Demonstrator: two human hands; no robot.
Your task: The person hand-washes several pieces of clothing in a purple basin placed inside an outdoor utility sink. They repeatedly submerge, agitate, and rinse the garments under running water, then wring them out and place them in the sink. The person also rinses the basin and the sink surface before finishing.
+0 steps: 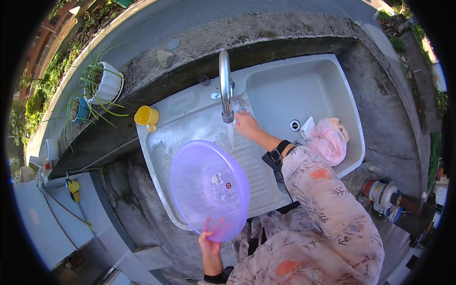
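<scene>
A translucent purple plastic basin point(213, 185) is tilted over the ribbed drainboard side of a grey sink point(260, 203). My left hand point(210, 240) grips its lower rim, the fingers showing through the plastic. Beside the spout of a chrome faucet point(225, 85) is my right hand point(245, 124), its fingers partly hidden, so its hold cannot be told. Water point(231, 137) runs from the spout and falls behind the basin's upper right rim. Pink and white cloths point(327, 140) lie bunched in the right bowl, near the drain point(295, 125).
A yellow plastic mug point(146, 116) stands on the sink's upper left corner. Along the concrete ledge are a white planter point(108, 83), a blue pot point(82, 108) and a stone point(165, 58). Stacked round items point(383, 196) are at the right, below the sink.
</scene>
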